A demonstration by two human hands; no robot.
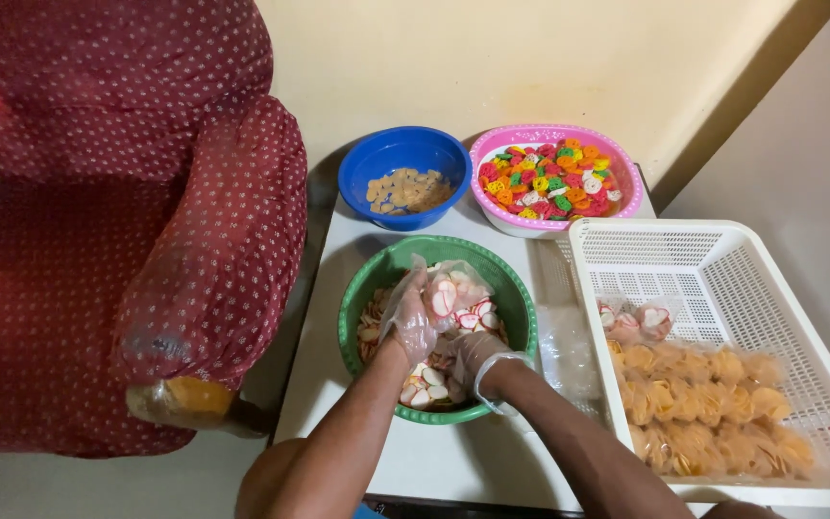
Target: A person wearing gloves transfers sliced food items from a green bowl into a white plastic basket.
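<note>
Left hand [407, 322], gloved, pinches a small clear bag [455, 293] of white-and-red chips open over the green bowl [516, 303], mouth up; right hand [468, 358] sits just below, curled in the chips, grip hidden. Filled clear packets, no labels, lie in the white basket [722, 250] to the right

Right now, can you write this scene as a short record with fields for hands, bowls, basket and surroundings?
left hand: gloved left hand holds up a small clear bag of white-and-red chips
right hand: gloved right hand down in the green bowl, among the chips
blue bowl: blue bowl with a few tan chips
pink bowl: pink bowl full of mixed-colour chips
basket: white basket at the right, holding filled packets, mostly orange
table: white table
surroundings: red dotted armchair at the left
</note>
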